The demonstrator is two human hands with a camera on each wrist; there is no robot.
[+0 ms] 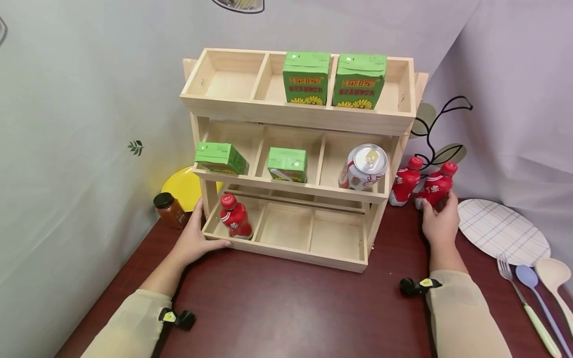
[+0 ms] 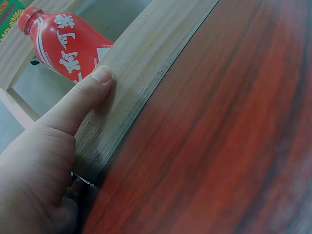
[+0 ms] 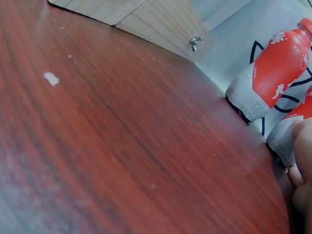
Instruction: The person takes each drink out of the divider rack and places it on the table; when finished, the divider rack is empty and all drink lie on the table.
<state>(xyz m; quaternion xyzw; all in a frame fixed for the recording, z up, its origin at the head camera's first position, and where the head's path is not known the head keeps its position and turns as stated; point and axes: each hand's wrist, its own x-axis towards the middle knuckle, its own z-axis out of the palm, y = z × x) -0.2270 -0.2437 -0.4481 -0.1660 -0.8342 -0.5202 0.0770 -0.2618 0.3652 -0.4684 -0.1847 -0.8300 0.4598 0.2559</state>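
Red bottle (image 1: pixel 435 187), right of the rack and near the backdrop: the right hand (image 1: pixel 440 223) is gripping it, thumb showing on the near side; whether its base is resting on the table (image 1: pixel 286 308) I cannot quite tell. Probably light to moderate in weight if filled, smooth, slightly yielding, hardly fragile; best held round the middle, clear of the narrow neck.

Second red bottle (image 1: pixel 406 182): standing just beside it, between it and the rack, crowding any sideways path.

Wooden rack (image 1: pixel 295 114), three tiers, stiff-looking: the left hand (image 1: pixel 193 237) is holding the lowest tier's left corner, thumb lying along the front board. Upper tiers are overhanging the lowest, limiting access from above.

Third red bottle (image 1: pixel 236 220): occupying the lowest tier's left compartment.

Middle tier: two green cartons (image 1: pixel 288 164), one can (image 1: pixel 363 169) at right. Top tier: two larger-looking cartons (image 1: pixel 359 82).

Left: brown jar (image 1: pixel 172 211), yellow plate (image 1: pixel 181 186). Right: checked plate (image 1: pixel 503 231), fork (image 1: pixel 530 308), blue spoon (image 1: pixel 541 296), cream ladle (image 1: pixel 554 274), all lying beyond the right hand.
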